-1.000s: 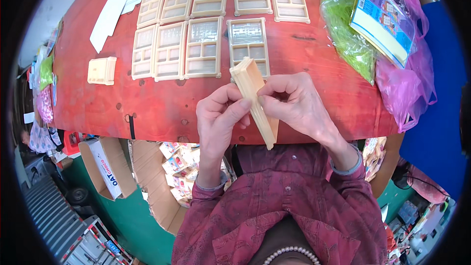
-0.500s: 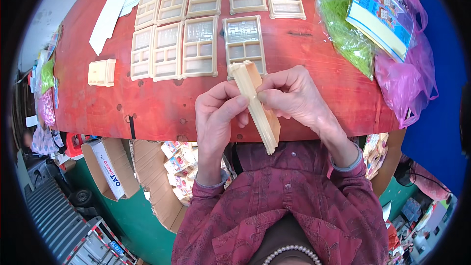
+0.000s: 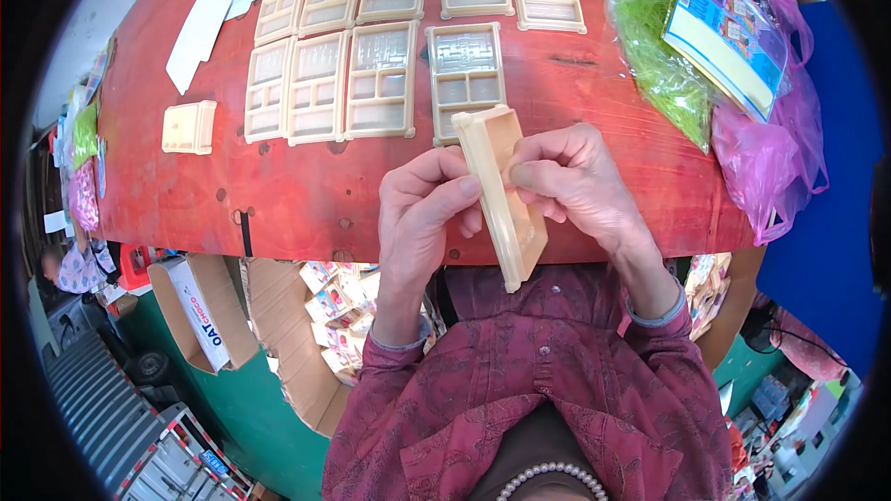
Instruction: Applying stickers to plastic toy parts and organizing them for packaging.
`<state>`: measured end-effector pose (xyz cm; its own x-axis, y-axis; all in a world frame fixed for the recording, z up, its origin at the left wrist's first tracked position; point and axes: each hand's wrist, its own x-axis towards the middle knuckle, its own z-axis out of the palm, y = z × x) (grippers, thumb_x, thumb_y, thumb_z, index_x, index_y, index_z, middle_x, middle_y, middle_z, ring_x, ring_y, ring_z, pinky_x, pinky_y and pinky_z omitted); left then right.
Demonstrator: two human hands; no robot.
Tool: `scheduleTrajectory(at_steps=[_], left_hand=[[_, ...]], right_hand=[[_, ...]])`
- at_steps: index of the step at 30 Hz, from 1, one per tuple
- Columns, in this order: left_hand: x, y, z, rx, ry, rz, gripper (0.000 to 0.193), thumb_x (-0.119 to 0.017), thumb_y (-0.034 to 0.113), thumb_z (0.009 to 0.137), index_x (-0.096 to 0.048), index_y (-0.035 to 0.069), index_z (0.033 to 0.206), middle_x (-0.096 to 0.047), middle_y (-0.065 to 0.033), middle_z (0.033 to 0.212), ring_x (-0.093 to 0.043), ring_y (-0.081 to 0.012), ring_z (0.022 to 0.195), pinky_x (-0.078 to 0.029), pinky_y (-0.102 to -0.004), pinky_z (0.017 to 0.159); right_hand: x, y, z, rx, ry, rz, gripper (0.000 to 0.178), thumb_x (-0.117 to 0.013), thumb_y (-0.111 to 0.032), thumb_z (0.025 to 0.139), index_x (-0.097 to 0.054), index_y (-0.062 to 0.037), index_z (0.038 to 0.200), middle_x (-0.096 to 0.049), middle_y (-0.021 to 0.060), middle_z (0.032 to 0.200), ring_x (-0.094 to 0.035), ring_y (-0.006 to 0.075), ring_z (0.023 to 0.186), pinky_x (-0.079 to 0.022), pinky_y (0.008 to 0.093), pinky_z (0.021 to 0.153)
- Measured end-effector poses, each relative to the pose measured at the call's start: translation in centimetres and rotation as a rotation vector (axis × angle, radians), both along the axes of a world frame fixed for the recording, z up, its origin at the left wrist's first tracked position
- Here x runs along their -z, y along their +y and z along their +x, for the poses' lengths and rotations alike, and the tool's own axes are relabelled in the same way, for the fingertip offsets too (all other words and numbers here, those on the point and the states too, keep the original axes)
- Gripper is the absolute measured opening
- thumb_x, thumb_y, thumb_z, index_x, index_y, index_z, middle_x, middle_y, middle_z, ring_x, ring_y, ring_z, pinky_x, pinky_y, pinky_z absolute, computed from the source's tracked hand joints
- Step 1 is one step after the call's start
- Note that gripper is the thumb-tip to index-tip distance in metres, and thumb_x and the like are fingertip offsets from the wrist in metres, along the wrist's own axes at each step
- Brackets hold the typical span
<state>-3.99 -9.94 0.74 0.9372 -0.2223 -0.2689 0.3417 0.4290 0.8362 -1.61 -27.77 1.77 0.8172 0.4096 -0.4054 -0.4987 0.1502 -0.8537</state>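
Note:
Between my hands, just above the table's near edge, a cream plastic compartment case (image 3: 497, 223) is tilted with its narrow side facing up. My left hand (image 3: 418, 204) pinches its left edge between thumb and fingers. The fingers of my right hand (image 3: 577, 181) are closed together at its right side, against the face turned away from me; what the fingertips touch is partly hidden. Beyond my hands, similar cream cases (image 3: 380, 83) lie in two rows, each divided into several compartments. One case (image 3: 467, 91) lies right behind the held one.
A smaller cream plastic piece (image 3: 188, 128) lies left on the red table (image 3: 316, 199). White sheets (image 3: 200, 32) are at the far left. A bag of green shreds (image 3: 650, 46), a blue booklet (image 3: 724, 32) and pink plastic bags (image 3: 770, 167) crowd the right. Cardboard boxes (image 3: 292, 353) stand below the edge.
The held case has turned so more of its right face shows, and both hands have shifted slightly right. My right fingers have moved along with it. The view has tilted a little.

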Motion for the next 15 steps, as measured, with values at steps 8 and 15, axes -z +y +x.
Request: scheduleTrajectory(at_steps=[8, 15], left_hand=[[0.3, -0.8, -0.6, -0.023, -0.048, 0.01, 0.011, -0.058, 0.008, 0.084, -0.058, -0.001, 0.078, -0.056, -0.0012, 0.068, -0.051, -0.0041, 0.053, -0.04, -0.0169, 0.047], [0.0, -1.4, -0.8, -0.069, -0.11, 0.139, 0.008, -0.057, 0.002, 0.083, -0.057, 0.0, 0.076, -0.054, 0.0013, 0.065, -0.05, -0.0017, 0.054, -0.04, -0.0152, 0.048]], right_hand=[[-0.5, 0.1, -0.8, 0.013, -0.204, -0.1, 0.011, -0.062, -0.008, 0.081, -0.065, 0.0024, 0.078, -0.054, -0.0003, 0.066, -0.046, 0.0034, 0.05, -0.034, 0.0169, 0.041], [-0.8, 0.2, -1.7, 0.026, -0.431, -0.264, 0.01, -0.069, -0.004, 0.074, -0.065, 0.0012, 0.082, -0.051, -0.0016, 0.067, -0.045, 0.0031, 0.056, -0.034, 0.019, 0.046]])
